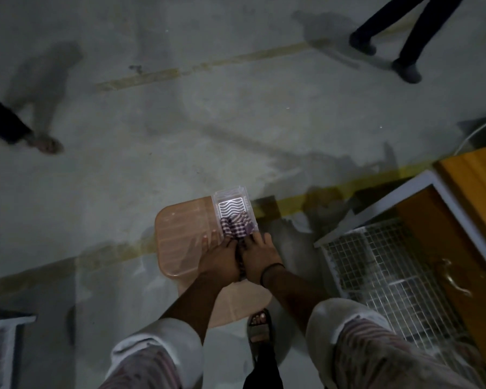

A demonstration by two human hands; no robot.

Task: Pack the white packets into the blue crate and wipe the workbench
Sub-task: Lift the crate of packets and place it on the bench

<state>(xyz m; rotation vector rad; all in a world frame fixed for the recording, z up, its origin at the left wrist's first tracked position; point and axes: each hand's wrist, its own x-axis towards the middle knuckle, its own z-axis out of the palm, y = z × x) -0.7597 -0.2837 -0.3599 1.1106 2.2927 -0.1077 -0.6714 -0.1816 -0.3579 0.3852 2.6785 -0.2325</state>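
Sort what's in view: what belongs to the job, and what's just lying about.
Job: checked cloth, for wiping, held in the right hand; left hand against it.
Lying about: clear box, peach stool, mesh cabinet, passers-by's legs.

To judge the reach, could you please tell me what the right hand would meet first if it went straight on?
Most likely the checked cloth, which the fingertips of the right hand seem to touch; behind it is the clear box on the pink stool. Depth is hard to judge.
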